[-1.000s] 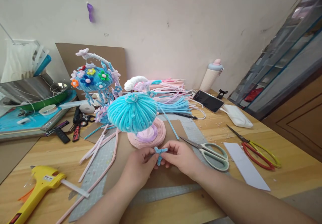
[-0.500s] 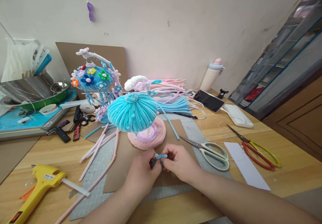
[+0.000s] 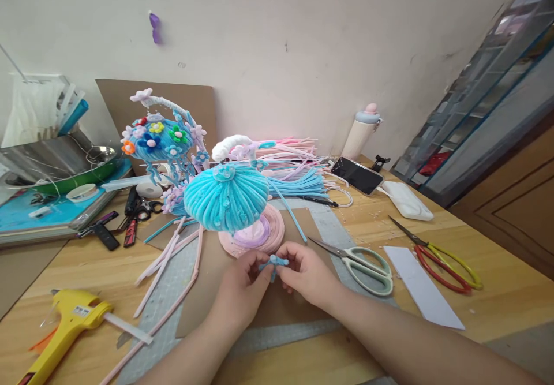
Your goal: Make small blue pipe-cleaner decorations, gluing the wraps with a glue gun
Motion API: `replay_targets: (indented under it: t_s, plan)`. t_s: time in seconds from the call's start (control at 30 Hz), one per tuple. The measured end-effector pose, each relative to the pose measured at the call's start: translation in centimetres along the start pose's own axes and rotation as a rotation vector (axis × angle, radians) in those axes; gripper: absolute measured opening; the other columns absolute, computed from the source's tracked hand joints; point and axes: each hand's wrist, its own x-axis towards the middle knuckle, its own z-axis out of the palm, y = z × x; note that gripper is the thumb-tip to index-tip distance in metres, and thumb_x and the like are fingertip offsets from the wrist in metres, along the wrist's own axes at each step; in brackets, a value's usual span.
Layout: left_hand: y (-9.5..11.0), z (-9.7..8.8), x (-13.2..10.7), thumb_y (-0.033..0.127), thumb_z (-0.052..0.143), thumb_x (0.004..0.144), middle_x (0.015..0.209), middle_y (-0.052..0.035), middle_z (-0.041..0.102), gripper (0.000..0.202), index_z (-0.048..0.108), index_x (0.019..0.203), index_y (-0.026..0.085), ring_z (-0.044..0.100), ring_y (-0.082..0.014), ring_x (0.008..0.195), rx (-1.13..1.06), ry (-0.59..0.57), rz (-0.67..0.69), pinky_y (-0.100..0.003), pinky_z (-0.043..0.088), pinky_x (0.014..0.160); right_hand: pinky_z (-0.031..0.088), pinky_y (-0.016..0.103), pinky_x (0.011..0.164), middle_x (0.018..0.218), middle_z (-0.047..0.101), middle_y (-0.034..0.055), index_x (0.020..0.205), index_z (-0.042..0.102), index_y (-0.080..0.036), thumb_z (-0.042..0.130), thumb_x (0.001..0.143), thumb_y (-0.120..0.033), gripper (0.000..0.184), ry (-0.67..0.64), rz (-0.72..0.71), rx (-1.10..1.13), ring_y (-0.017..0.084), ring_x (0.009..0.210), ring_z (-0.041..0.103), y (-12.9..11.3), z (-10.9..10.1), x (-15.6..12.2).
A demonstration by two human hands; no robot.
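Observation:
Between my two hands is a small piece of bent blue pipe cleaner (image 3: 274,261), folded into short loops. My left hand (image 3: 244,284) pinches its left side between thumb and fingers. Its right side is gripped by my right hand (image 3: 305,272), fingers curled. Just beyond them stands a turquoise pipe-cleaner lampshade shape (image 3: 227,197) over a round base (image 3: 277,229) coiled in pink and lilac. A brown cardboard sheet (image 3: 208,298) lies beneath my hands.
Pale-green-handled scissors (image 3: 367,269), a white strip (image 3: 422,287) and red-yellow-handled scissors (image 3: 445,266) lie at right. A yellow glue gun (image 3: 78,316) rests at left. Behind are pipe-cleaner bundles (image 3: 298,183), a flowered piece (image 3: 160,137), a phone (image 3: 357,175) and a bottle (image 3: 360,134).
The blue pipe cleaner has been turned between my fingers, and more of its loops show. My left fingers have shifted slightly. The whole view has tilted a little.

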Motion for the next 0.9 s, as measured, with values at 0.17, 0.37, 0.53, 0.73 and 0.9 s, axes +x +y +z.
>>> replay_targets:
  t_s: [0.17, 0.37, 0.53, 0.73, 0.9]
  plan:
    - [-0.28, -0.21, -0.15, 0.03, 0.052, 0.083, 0.072, -0.0021, 0.063, 0.016, 0.062, 0.081, 0.017, 0.054, -0.0166, 0.065, 0.144, 0.03, 0.009, -0.026, 0.037, 0.058, 0.044, 0.02, 0.043, 0.058, 0.056, -0.0036, 0.078, 0.055, -0.016, 0.058, 0.074, -0.023, 0.009, -0.005, 0.017, -0.033, 0.009, 0.046, 0.052, -0.12, -0.06, -0.2]
    - [0.3, -0.23, -0.39, 0.027, 0.046, 0.085, 0.068, -0.0017, 0.063, 0.023, 0.063, 0.073, 0.018, 0.053, -0.0163, 0.063, 0.29, -0.064, 0.079, -0.026, 0.033, 0.056, 0.045, 0.021, 0.047, 0.059, 0.058, -0.0023, 0.082, 0.057, -0.017, 0.054, 0.077, -0.018, 0.007, -0.013, -0.037, -0.129, 0.012, 0.053, 0.057, 0.31, 0.09, -0.47]
    - [0.29, -0.15, -0.51, 0.022, 0.047, 0.082, 0.068, -0.0008, 0.062, 0.018, 0.063, 0.074, 0.019, 0.053, -0.0165, 0.063, 0.399, -0.048, 0.092, -0.026, 0.032, 0.056, 0.042, 0.022, 0.048, 0.061, 0.06, -0.0012, 0.081, 0.06, -0.018, 0.051, 0.078, -0.017, 0.01, -0.027, -0.096, -0.316, 0.013, 0.054, 0.057, 0.47, 0.0, -0.71]
    - [0.56, 0.02, -0.62, 0.025, 0.046, 0.083, 0.066, 0.0015, 0.061, 0.02, 0.06, 0.071, 0.02, 0.052, -0.0151, 0.061, 0.433, -0.067, 0.049, -0.025, 0.03, 0.054, 0.036, 0.02, 0.046, 0.058, 0.059, -0.0019, 0.078, 0.056, -0.018, 0.049, 0.077, -0.017, 0.007, -0.006, -0.067, -0.357, 0.012, 0.052, 0.055, 0.53, -0.02, -0.65]
    - [0.0, 0.11, -0.62, 0.022, 0.047, 0.078, 0.056, 0.0039, 0.05, 0.017, 0.049, 0.062, 0.02, 0.045, -0.0134, 0.055, 0.529, -0.019, -0.003, -0.025, 0.024, 0.051, 0.029, 0.019, 0.046, 0.054, 0.051, -0.0048, 0.066, 0.053, -0.018, 0.052, 0.07, -0.014, 0.006, 0.048, -0.136, -0.516, 0.009, 0.05, 0.044, 0.34, 0.13, -0.65]
